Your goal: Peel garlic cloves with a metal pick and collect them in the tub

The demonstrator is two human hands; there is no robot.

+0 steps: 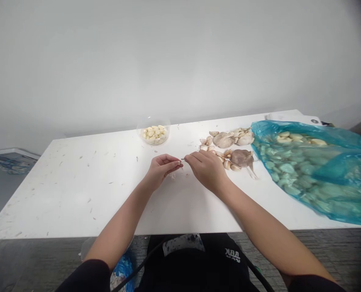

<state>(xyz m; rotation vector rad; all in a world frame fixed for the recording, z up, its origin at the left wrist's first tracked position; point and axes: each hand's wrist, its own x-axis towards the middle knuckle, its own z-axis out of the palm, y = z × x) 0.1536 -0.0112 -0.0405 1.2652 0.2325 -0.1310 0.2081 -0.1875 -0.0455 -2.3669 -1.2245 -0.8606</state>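
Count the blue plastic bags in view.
2: one blue plastic bag on the white table, holding garlic cloves; another below the left arm. Others may be hidden.

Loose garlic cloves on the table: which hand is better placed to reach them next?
Probably the right hand: it sits right beside the loose garlic cloves, while the left hand lies farther from them.

Pale garlic clove [178,162], mostly hidden, in left fingers [171,161], thin spike [182,159] touching it

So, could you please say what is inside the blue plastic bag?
Pale garlic cloves show near its opening; more lumps lie under the blue plastic, their colour hidden by tint.
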